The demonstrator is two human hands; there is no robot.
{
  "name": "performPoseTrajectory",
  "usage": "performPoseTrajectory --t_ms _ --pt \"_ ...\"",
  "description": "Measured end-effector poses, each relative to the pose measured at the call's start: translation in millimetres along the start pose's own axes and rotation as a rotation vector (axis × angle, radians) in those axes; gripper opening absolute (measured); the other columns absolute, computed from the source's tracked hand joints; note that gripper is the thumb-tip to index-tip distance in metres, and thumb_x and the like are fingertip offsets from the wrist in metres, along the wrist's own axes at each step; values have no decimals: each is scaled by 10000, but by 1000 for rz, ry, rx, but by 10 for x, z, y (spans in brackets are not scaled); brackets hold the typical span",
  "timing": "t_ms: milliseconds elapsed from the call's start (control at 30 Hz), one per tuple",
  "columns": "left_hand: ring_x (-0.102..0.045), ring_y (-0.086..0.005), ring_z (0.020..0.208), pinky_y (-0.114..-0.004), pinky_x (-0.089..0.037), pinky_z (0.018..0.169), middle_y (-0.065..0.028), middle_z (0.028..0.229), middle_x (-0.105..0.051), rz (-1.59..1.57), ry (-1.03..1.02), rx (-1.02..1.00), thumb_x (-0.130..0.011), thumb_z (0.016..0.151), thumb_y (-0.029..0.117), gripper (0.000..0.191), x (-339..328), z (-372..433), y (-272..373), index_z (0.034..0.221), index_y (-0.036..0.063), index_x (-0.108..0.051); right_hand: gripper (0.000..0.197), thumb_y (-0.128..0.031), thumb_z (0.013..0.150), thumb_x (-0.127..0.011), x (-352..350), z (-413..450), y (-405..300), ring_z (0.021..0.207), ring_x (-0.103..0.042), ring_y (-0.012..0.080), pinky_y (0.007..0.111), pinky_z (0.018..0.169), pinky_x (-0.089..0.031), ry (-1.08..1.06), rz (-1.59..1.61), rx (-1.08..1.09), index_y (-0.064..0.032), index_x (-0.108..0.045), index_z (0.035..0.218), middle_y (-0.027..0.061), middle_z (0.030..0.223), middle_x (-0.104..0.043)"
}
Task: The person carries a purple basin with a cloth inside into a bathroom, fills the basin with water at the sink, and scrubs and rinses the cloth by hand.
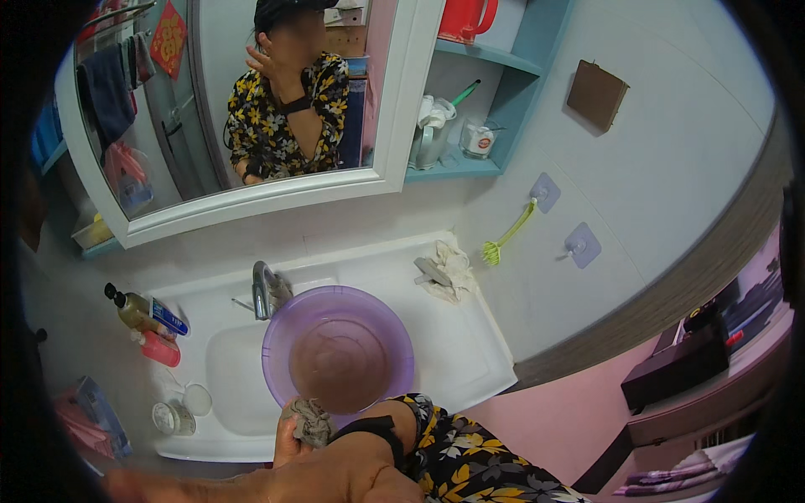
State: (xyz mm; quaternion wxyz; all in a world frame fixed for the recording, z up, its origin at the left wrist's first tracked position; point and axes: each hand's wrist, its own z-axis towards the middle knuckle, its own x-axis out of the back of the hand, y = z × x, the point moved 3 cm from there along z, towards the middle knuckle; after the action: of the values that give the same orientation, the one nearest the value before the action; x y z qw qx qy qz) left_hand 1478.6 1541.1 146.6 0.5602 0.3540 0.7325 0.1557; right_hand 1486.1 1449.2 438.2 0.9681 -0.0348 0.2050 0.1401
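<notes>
My left hand [288,441] grips a crumpled grey cloth [310,422] at the near rim of a purple plastic basin [275,352]. The basin holds cloudy brownish water and stands in the white washbasin [236,377], under and beside a chrome faucet [260,292]. My right hand [264,485] is raised very close to the camera, large and cut off at the bottom edge, its forearm crossing from the right in a floral sleeve with a black band. The mirror [390,94] shows this hand held up before the face with fingers apart and nothing visible in it.
Bottles [160,349] and a lidded jar [173,419] line the left rim. A pale cloth [454,270] lies at the back right corner. A green brush [509,232] hangs from a wall hook. Blue shelves [484,168] hold a pitcher and a glass. A dark wall edge curves at right.
</notes>
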Motion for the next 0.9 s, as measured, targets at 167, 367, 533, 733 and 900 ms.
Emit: performPoseTrajectory --t_ms 167,367,533,733,900 --pt "-513 -220 901 -361 -434 787 -101 1005 -507 18 -12 -26 -540 745 229 439 -41 -80 33 1106 15 -411 592 -403 888 -232 -49 55 67 1166 -234 387 482 941 -188 -187 41 -9 89 -527 1036 285 1233 -268" --pt "-518 -220 868 -352 -449 741 -103 968 -514 -20 53 21 -542 742 208 404 -92 -100 10 1078 17 -422 642 -426 884 -172 -13 17 178 1217 -141 382 489 965 -125 -378 39 54 88 -516 1056 279 1279 -194" --pt "-516 -219 891 -349 -448 755 -105 994 -510 -20 43 1 -530 753 204 411 11 -86 7 1098 13 -413 650 -438 881 -176 53 -82 -40 1233 -112 368 490 969 -111 -369 94 -330 86 -517 1056 238 1302 -196" --pt "-513 -218 918 -346 -446 772 -109 1024 -505 14 59 -4 -515 767 199 419 42 -85 -21 1123 9 -402 715 -587 829 -170 392 -428 43 1286 11 286 449 1004 3 -7 28 -461 -46 -323 1271 167 1387 7" --pt "-511 -217 941 -344 -444 786 -112 1049 -501 16 41 -20 -502 778 196 426 248 -92 -75 1143 6 -393 750 -639 794 -168 505 -536 -35 1285 -60 221 395 1011 -86 11 -20 -513 -98 -243 1309 71 1400 -28"
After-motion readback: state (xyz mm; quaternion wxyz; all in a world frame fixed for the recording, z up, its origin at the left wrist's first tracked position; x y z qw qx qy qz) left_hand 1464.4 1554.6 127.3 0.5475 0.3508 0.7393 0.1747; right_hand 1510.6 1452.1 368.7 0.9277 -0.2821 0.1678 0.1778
